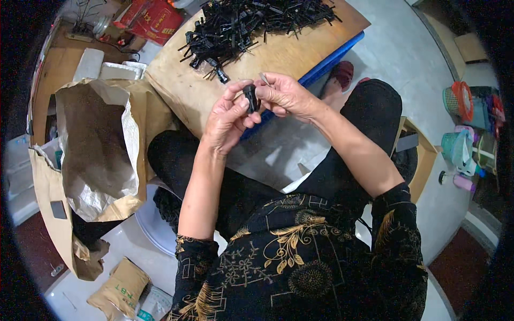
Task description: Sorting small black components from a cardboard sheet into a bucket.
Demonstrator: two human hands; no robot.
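Over the near edge of a brown-covered work surface [176, 80], both hands meet. My left hand [227, 120] is closed around a small black plastic part [250, 98], held upright between thumb and fingers. Close against it on the right, my right hand [286, 95] is closed in a pinch. From its fingertips a thin greyish blade-like piece [264, 79] sticks out; its other end is hidden. A large heap of black plastic pieces with thin stems [235, 32] covers the far part of the surface. One loose black piece [218, 70] lies just beyond my left hand.
A large open paper sack [136, 123] stands at the left, beside my knee. Below it are a white basin [147, 227] and a smaller brown bag [120, 286] on the floor. A cardboard box [423, 160] is by my right leg. Baskets [460, 101] stand far right.
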